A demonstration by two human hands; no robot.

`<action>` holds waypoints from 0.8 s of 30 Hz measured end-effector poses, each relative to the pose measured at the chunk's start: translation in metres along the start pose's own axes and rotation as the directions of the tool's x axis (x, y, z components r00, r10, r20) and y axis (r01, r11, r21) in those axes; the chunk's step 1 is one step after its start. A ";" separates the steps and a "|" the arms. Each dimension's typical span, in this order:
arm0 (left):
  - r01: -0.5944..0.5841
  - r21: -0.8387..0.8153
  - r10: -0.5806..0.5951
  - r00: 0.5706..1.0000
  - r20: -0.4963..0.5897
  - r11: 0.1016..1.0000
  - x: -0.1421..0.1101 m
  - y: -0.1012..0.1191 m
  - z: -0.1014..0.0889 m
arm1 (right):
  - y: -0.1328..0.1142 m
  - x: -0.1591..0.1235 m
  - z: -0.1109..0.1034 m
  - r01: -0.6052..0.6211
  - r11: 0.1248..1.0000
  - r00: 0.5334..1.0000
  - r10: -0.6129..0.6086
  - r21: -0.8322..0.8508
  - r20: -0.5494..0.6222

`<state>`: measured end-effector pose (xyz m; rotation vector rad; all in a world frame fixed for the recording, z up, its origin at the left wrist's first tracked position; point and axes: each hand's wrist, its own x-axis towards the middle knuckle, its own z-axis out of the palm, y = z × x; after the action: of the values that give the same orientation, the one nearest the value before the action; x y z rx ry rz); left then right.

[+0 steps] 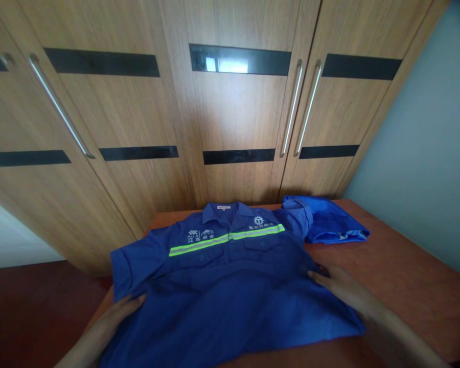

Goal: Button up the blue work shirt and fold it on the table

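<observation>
A dark blue short-sleeved work shirt lies front up on a reddish-brown table, its collar pointing away from me. Across its chest run a yellow-green and grey reflective stripe, white lettering and two flap pockets. My left hand is closed on the shirt's left side edge, below the sleeve. On the opposite side edge, my right hand pinches the cloth, thumb on top; its other fingers are partly hidden. Between my hands the cloth is loosely rumpled, and the lower hem hangs near the table's front edge.
A folded bright blue garment lies at the table's back right, touching the shirt's right sleeve. Behind the table stand wooden wardrobe doors with long metal handles. A pale wall is on the right.
</observation>
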<state>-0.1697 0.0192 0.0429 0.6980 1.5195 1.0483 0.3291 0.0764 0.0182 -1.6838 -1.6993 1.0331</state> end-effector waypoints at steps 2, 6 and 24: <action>0.131 -0.133 -0.119 0.988 0.099 0.982 -0.003 0.003 -0.001 | -0.010 0.000 -0.002 0.078 0.986 0.996 -0.084 0.148 0.037; 0.093 -0.231 -0.079 0.995 0.067 0.968 -0.012 0.014 0.003 | -0.012 0.006 -0.007 0.147 0.920 0.987 -0.111 0.364 -0.118; -0.291 0.750 0.433 0.902 0.007 0.594 -0.004 -0.027 -0.026 | 0.059 -0.021 0.007 0.042 0.986 0.970 -0.079 -0.161 -0.230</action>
<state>-0.1909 -0.0021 0.0200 1.5877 2.0340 0.7559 0.3598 0.0506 -0.0307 -1.7605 -1.6984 0.6572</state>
